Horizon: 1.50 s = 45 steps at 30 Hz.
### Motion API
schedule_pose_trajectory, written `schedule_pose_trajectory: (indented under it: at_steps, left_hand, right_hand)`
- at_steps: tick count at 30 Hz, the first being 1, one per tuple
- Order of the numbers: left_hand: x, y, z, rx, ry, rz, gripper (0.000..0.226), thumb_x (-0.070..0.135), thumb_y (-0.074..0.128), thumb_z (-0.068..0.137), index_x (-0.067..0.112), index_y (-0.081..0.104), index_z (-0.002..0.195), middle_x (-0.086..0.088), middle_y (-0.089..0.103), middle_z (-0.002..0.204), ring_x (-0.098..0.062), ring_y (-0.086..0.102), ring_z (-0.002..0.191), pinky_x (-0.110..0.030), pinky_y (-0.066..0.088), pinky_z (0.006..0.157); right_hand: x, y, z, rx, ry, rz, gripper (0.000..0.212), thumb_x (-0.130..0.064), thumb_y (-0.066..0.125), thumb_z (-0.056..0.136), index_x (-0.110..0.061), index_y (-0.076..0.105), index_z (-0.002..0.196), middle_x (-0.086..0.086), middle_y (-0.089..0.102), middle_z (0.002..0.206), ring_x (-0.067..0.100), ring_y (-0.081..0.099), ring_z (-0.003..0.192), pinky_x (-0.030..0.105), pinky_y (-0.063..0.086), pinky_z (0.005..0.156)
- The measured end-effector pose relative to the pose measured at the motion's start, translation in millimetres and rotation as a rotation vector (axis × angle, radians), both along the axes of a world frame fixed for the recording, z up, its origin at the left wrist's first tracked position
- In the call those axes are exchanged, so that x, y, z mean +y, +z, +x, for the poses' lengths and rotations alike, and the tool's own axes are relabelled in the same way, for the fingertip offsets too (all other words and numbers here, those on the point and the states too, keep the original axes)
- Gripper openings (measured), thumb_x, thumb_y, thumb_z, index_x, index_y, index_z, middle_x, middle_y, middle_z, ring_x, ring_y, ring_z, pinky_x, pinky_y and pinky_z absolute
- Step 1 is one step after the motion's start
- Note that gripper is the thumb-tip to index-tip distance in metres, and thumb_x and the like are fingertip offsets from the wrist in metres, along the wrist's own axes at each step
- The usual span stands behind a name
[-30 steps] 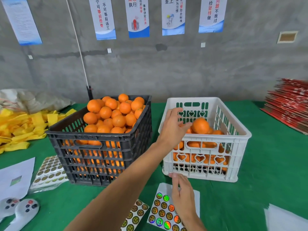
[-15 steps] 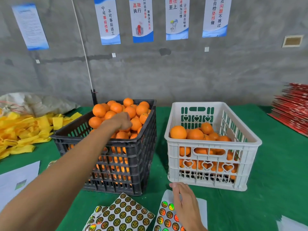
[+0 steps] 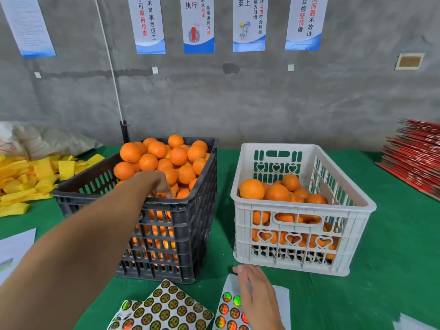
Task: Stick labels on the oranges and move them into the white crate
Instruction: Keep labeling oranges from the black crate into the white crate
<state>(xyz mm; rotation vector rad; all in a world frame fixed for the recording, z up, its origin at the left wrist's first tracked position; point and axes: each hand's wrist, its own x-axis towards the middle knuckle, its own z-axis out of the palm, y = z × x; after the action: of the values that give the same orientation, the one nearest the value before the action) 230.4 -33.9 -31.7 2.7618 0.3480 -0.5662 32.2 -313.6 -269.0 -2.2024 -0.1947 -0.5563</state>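
Left hand: the left hand (image 3: 159, 184) is reaching into the black crate (image 3: 190, 210), over its near rim. The fingers (image 3: 166, 190) are curling downward among the oranges (image 3: 166, 160) at the front of the pile. Whether they are already closing around one fruit, I cannot tell, because the hand itself is hiding the fingertips.

Oranges, black crate: they are lying heaped above the rim, mostly beyond and to the right of the left hand; a few are touching the fingers or lying just beside them.

Right hand: the right hand (image 3: 256, 296) is lying flat on a label sheet (image 3: 228, 313), with the fingers straight and relaxed, pressing the sheet on the green table (image 3: 392, 258). It is gripping nothing. The round shiny labels are showing just to the left of the palm.

Second label sheet: another sheet (image 3: 171, 308) with dark gold round labels is lying to the left of it, in front of the black crate.

White crate: the white crate (image 3: 302, 208) is standing to the right of the black one, apart from it. It is holding oranges up to about half of its height, well apart from both hands.

Background: yellow pieces (image 3: 28, 179) are lying at the far left and a red stack (image 3: 414, 160) at the far right.
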Motion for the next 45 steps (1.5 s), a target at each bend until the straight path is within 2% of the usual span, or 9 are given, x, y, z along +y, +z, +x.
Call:
schedule_pose_trajectory:
  at_steps: [5, 11, 14, 18, 24, 30, 36, 41, 45]
  left_hand:
    - [-10, 2, -7, 0.024, -0.064, 0.098, 0.037, 0.014, 0.055, 0.105, -0.005, 0.052, 0.136, -0.017, 0.057, 0.140, -0.034, 0.060, 0.124, -0.045, 0.051, 0.106]
    - [-22, 32, -41, -0.285, -0.147, 0.229, 0.041, 0.040, 0.081, 0.080, 0.007, 0.062, 0.097, -0.010, 0.070, 0.090, -0.025, 0.065, 0.076, -0.034, 0.052, 0.061]
    - [-20, 42, -72, -0.626, -0.065, -0.085, 0.056, 0.041, 0.083, 0.075, 0.011, 0.050, 0.109, -0.008, 0.069, 0.083, -0.026, 0.070, 0.073, -0.040, 0.055, 0.057]
    - [-47, 36, -127, -0.858, -0.014, -0.855, 0.051, 0.013, 0.080, 0.086, 0.009, 0.048, 0.126, -0.013, 0.062, 0.126, -0.029, 0.076, 0.071, -0.039, 0.064, 0.064]
    - [-87, -6, -199, -0.650, -0.142, -1.528, 0.045, 0.001, 0.067, 0.097, 0.014, 0.056, 0.138, -0.015, 0.067, 0.130, -0.040, 0.077, 0.079, -0.033, 0.064, 0.071]
    - [-105, -105, -206, -0.378, -0.075, -1.499, 0.046, 0.008, 0.071, 0.096, 0.019, 0.059, 0.139, -0.020, 0.073, 0.119, -0.042, 0.076, 0.082, -0.035, 0.064, 0.075]
    - [-113, -197, -212, -0.292, 0.154, -1.447, 0.060, 0.034, 0.076, 0.081, 0.013, 0.054, 0.132, -0.016, 0.074, 0.093, -0.038, 0.070, 0.071, -0.034, 0.056, 0.060]
    - [-111, -224, -209, -0.343, 0.323, -1.512, 0.052, 0.045, 0.068, 0.086, 0.015, 0.053, 0.125, -0.018, 0.072, 0.084, -0.035, 0.073, 0.076, -0.036, 0.060, 0.070]
    - [-110, -231, -206, -0.370, 0.389, -1.541, 0.017, 0.029, 0.052, 0.108, 0.017, 0.055, 0.119, -0.030, 0.061, 0.112, -0.035, 0.076, 0.091, -0.038, 0.063, 0.078]
  right_hand:
    - [0, 3, -4, 0.005, 0.002, -0.006, 0.048, -0.053, 0.026, 0.103, -0.036, 0.071, 0.108, -0.029, 0.062, 0.105, -0.015, 0.051, 0.110, 0.000, 0.034, 0.091]
    - [1, 10, -7, 0.028, 0.024, 0.027, 0.046, -0.052, 0.028, 0.103, -0.036, 0.071, 0.100, -0.026, 0.064, 0.101, -0.007, 0.056, 0.106, 0.009, 0.042, 0.087]
    - [3, 13, -10, 0.023, 0.019, 0.031, 0.042, -0.051, 0.030, 0.103, -0.038, 0.070, 0.098, -0.026, 0.065, 0.101, -0.007, 0.056, 0.106, 0.010, 0.042, 0.086]
    - [2, 17, -12, 0.053, 0.018, 0.027, 0.042, -0.054, 0.028, 0.103, -0.039, 0.067, 0.102, -0.025, 0.064, 0.103, -0.010, 0.055, 0.107, 0.017, 0.045, 0.088]
    - [-1, 17, -18, 0.112, 0.011, 0.033, 0.033, -0.049, 0.032, 0.106, -0.042, 0.064, 0.102, -0.026, 0.064, 0.105, -0.007, 0.059, 0.105, 0.026, 0.051, 0.091]
    - [-7, 14, -16, 0.158, 0.054, -0.004, 0.027, -0.033, 0.045, 0.105, -0.027, 0.071, 0.104, -0.018, 0.067, 0.105, -0.004, 0.058, 0.099, 0.027, 0.052, 0.085]
    - [-17, 13, -5, 0.372, 0.183, -0.036, 0.033, -0.003, 0.051, 0.097, -0.020, 0.073, 0.113, -0.015, 0.061, 0.120, -0.002, 0.048, 0.118, 0.019, 0.037, 0.105]
    - [-22, 9, -4, 0.429, 0.321, -0.225, 0.051, -0.047, 0.067, 0.091, -0.029, 0.060, 0.138, -0.026, 0.043, 0.138, -0.004, 0.036, 0.117, 0.026, 0.031, 0.106]
    - [-20, 4, -3, 0.296, 0.320, -0.370, 0.071, -0.076, 0.062, 0.081, -0.035, 0.060, 0.139, -0.028, 0.040, 0.147, -0.003, 0.029, 0.130, 0.027, 0.026, 0.107]
